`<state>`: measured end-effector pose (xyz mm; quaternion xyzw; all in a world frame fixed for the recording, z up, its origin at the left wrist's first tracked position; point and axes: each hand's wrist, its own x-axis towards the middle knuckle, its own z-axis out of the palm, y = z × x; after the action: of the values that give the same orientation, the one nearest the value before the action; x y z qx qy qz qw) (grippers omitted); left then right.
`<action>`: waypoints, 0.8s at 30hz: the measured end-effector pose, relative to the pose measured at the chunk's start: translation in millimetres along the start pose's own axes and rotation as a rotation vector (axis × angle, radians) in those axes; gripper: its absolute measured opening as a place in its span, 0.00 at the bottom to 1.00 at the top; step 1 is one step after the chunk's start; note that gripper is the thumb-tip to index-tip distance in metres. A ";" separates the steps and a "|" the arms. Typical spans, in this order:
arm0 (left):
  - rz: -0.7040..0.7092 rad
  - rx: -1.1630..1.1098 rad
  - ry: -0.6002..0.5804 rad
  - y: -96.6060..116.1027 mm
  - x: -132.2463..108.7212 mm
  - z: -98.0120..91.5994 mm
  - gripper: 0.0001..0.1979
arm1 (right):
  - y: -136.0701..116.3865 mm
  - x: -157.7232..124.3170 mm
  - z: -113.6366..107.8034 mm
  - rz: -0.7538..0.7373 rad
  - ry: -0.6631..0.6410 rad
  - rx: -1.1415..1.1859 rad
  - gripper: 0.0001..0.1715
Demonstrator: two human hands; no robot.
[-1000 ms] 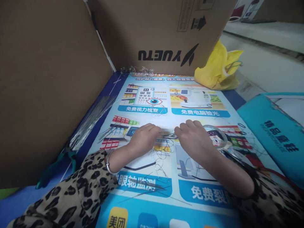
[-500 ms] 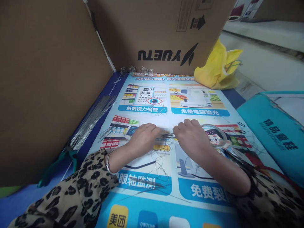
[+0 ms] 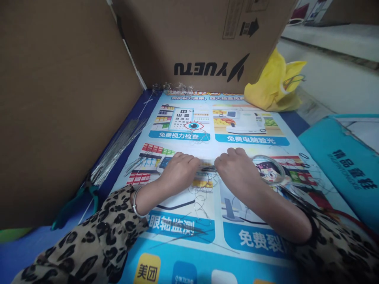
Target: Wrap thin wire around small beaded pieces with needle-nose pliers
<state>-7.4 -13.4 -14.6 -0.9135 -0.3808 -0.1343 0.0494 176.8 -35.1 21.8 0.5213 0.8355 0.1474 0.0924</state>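
My left hand (image 3: 181, 171) is closed, its fingers curled with the knuckles up, over the printed poster (image 3: 217, 215). Just to its right, my right hand (image 3: 237, 167) is closed in much the same way. A short stretch of thin silvery wire (image 3: 208, 168) spans the small gap between them, its ends hidden inside my fingers. Loose curled wires (image 3: 201, 197) lie on the poster below the hands, and straight cut wires (image 3: 186, 232) lie nearer to me. A ring-shaped coil (image 3: 282, 173) rests beside my right wrist.
Cardboard panels (image 3: 204, 35) stand at the back and left. At left lie a bundle of straight wires (image 3: 117, 148) and teal-handled pliers (image 3: 77, 203). A yellow bag (image 3: 272, 88) and a teal shoe box (image 3: 343, 157) sit to the right. Tangled wire pieces (image 3: 171, 87) lie at the back.
My right hand has shifted slightly left, narrowing the gap to the left hand. The whole view has moved a little; both hands stay closed on the wire.
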 end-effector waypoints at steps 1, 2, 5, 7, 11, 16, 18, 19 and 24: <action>0.004 0.000 0.006 -0.1 0.1 -0.8 0.06 | -0.1 0.3 -0.1 0.000 -0.001 0.001 0.11; 0.009 0.001 0.009 -0.1 0.3 -1.5 0.06 | -0.1 0.5 -0.3 0.002 -0.001 0.002 0.11; 0.022 0.006 0.015 0.3 0.5 -2.7 0.06 | -0.7 0.1 -1.9 0.014 -0.010 -0.007 0.11; 0.023 0.007 0.015 0.6 0.5 -2.9 0.06 | -1.5 -0.7 -4.2 0.028 -0.027 -0.017 0.11; 0.028 0.005 0.012 0.7 0.9 -3.2 0.06 | -2.6 -2.6 -8.7 0.033 -0.036 -0.033 0.10; 0.049 0.019 -0.005 -0.3 1.7 -5.0 0.06 | -1.5 -3.9 -7.8 0.028 -0.023 -0.042 0.10; 0.050 0.021 -0.013 -0.3 1.8 -6.0 0.06 | -0.9 -4.0 -6.7 0.028 -0.024 -0.042 0.10; 0.050 0.022 -0.016 -0.1 1.9 -6.4 0.06 | -0.6 -4.1 -6.4 0.028 -0.026 -0.041 0.10; 0.005 0.004 -0.044 1.8 2.2 -8.7 0.07 | -0.4 -4.4 -7.3 0.035 -0.056 -0.045 0.11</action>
<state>-6.5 -14.8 -5.6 -0.9171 -0.3797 -0.1133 0.0431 176.2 -40.2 28.5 0.5376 0.8198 0.1529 0.1248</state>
